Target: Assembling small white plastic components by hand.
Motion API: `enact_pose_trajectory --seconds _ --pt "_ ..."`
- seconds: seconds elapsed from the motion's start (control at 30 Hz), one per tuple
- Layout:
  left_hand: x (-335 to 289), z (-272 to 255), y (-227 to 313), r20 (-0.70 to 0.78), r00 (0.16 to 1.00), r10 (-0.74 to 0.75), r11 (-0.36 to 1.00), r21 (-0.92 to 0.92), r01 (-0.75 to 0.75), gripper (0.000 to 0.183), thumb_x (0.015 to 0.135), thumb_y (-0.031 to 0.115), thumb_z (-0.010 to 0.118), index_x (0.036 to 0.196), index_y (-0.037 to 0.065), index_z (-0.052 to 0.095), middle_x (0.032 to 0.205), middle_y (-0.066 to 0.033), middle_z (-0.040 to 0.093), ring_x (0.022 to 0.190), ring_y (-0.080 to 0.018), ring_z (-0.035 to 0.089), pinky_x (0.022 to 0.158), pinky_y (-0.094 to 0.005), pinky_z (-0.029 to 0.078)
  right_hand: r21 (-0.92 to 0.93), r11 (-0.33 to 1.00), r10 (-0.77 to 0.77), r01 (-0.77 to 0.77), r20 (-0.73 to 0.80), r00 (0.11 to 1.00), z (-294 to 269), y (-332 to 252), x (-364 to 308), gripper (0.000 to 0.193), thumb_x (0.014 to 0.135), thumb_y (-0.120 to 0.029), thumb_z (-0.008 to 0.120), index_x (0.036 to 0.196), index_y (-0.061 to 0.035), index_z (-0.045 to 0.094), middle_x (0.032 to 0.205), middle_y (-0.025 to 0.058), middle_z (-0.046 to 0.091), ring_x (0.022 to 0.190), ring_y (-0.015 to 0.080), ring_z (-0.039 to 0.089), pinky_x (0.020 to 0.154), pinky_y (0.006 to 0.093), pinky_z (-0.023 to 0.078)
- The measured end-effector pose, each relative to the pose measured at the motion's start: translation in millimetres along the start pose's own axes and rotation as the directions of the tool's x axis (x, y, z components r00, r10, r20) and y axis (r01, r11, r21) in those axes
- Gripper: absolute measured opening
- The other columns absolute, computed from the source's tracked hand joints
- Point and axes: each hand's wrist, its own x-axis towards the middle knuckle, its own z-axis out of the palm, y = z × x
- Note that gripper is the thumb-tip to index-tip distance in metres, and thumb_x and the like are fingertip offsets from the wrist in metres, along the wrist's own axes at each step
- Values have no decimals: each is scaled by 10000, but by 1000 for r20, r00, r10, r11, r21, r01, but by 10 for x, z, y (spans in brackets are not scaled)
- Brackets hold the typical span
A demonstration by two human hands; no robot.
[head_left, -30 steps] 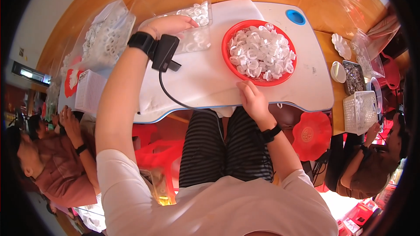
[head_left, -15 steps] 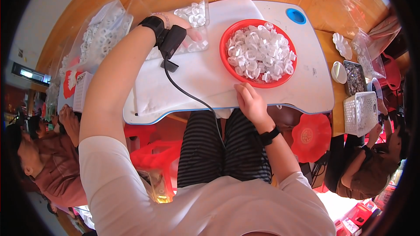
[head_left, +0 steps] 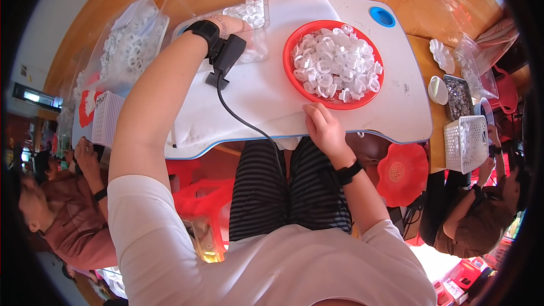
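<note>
My left hand (head_left: 233,23) reaches into a clear plastic box (head_left: 259,45) at the back left. White ring-shaped plastic pieces (head_left: 249,11) lie in it beside the hand. The wrist device and the box wall hide most of its fingers. A red round basin (head_left: 290,73) heaped with similar white and clear plastic pieces (head_left: 334,59) stands right of the box. Just in front of that basin, my right hand (head_left: 324,127) rests at the table's front edge with its fingers curled closed. Whatever those fingers may hold is hidden.
The white table (head_left: 396,113) has a blue round inset (head_left: 382,17) at its far right. Bags of white rings (head_left: 133,45) stand left, beside a white basket (head_left: 107,116). Another white basket (head_left: 466,144) sits on the right side table. A black cable (head_left: 243,116) hangs from my left wrist. People sit on both sides.
My left hand has gone deeper into the clear box, and its fingers show less. The right hand stays closed by the basin. The person at left has raised a forearm.
</note>
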Motion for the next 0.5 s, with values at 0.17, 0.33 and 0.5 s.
enact_pose_trajectory --seconds 0.17,0.33,0.5 --pt "228 -111 -214 12 1000 -14 1000 -25 15 272 808 242 545 1018 71 574 920 -77 675 768 -136 607 668 -269 458 4 1000 -16 16 -3 1000 3 -44 23 276 737 28 600 1004 -22 554 895 92 569 788 262 599 645 345 501" --pt "119 -46 -101 -20 1000 14 994 -107 -16 254 839 199 486 1042 61 551 938 -99 667 818 -150 624 706 -279 474 -12 1000 3 -3 -6 1000 -6 7 -9 272 745 20 601 1009 -25 553 896 92 570 785 264 600 646 345 503" --pt "187 -164 -293 -46 997 65 980 -183 -72 247 880 194 414 1033 47 541 928 -78 651 816 -152 612 717 -275 474 -14 1000 12 -12 9 1000 17 -12 1 283 743 14 604 1017 -37 555 921 89 575 778 268 605 639 347 504"
